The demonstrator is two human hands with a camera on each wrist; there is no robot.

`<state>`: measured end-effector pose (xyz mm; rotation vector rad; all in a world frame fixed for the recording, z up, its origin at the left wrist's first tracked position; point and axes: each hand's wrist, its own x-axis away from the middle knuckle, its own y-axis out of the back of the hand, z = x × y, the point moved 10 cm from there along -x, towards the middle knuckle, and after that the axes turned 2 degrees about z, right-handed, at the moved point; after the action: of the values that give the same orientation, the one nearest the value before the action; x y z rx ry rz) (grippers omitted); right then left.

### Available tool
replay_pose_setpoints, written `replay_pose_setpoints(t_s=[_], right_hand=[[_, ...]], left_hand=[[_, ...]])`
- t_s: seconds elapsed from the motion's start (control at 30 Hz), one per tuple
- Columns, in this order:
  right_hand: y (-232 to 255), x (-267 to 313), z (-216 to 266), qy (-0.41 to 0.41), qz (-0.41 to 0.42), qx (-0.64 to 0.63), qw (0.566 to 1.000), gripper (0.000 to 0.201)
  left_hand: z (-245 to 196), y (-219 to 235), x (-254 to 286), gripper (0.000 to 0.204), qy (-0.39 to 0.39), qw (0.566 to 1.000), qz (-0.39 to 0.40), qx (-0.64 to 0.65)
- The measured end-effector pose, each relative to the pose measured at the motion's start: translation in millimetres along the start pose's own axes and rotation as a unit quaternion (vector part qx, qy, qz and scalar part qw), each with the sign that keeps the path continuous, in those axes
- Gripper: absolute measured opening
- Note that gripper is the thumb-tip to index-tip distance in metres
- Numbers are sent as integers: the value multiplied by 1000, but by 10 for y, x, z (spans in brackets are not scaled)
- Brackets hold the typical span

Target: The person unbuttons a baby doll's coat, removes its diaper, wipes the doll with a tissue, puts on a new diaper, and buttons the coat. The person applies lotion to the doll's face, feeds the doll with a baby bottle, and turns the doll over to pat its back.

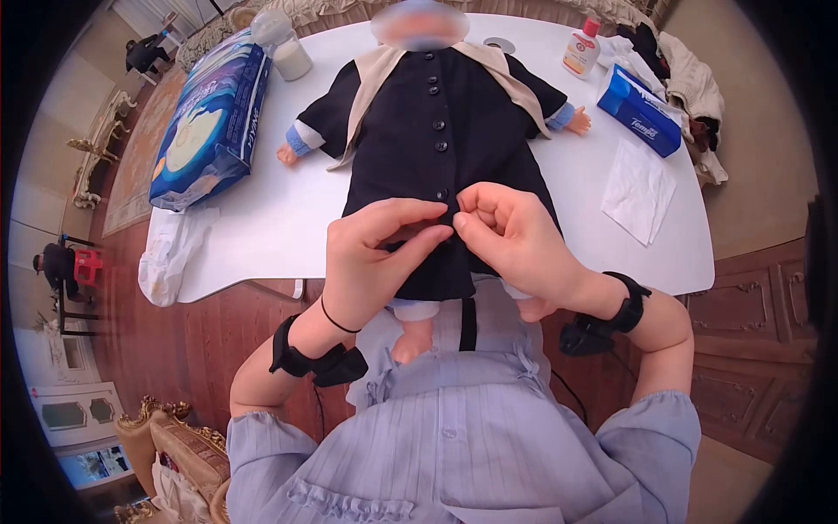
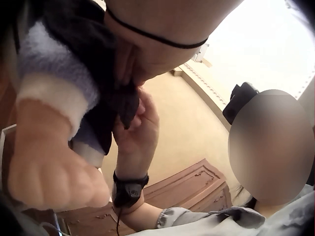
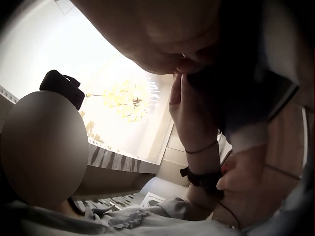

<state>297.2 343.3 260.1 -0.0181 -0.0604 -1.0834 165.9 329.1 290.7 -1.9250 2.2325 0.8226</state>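
A doll [image 1: 412, 339] lies on its back on the white table, dressed in a black coat [image 1: 397, 113] with a beige collar. Dark buttons [image 1: 438, 124] run down the coat's front. Low on that front, my left hand [image 1: 371, 249] pinches the coat's edge between thumb and index finger. Right beside it, the curled fingers and thumb of my right hand [image 1: 515, 240] grip the opposite edge, just under the lowest visible button. Fingers hide the cloth between them. In the left wrist view, the doll's bare foot [image 2: 56, 167] hangs below a fuzzy blue-and-white cuff [image 2: 59, 83].
A blue diaper pack [image 1: 214, 122] and a bottle of white powder [image 1: 291, 63] stand on the table's left. At right are a red-capped bottle [image 1: 580, 52], a blue tissue pack [image 1: 642, 112], a loose tissue [image 1: 639, 190] and piled clothes [image 1: 692, 79]. White crumpled plastic [image 1: 175, 258] sits at the left corner.
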Motion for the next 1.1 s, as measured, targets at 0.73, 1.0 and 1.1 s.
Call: replay_pose_setpoints(t_s=[0.73,1.0,1.1], right_hand=[[71,-22,2,-90,61,22,994,10],[1022,-406,681,131,-138,467,864,16],[1281,-697,627,173,-192,543,799,22]], left_hand=[[-261,-155,-99,21,-164,975,109,-103],[208,711,-596,20,-23,944,-52,-326],[404,600,-772,26,-98,897,-49,-428]])
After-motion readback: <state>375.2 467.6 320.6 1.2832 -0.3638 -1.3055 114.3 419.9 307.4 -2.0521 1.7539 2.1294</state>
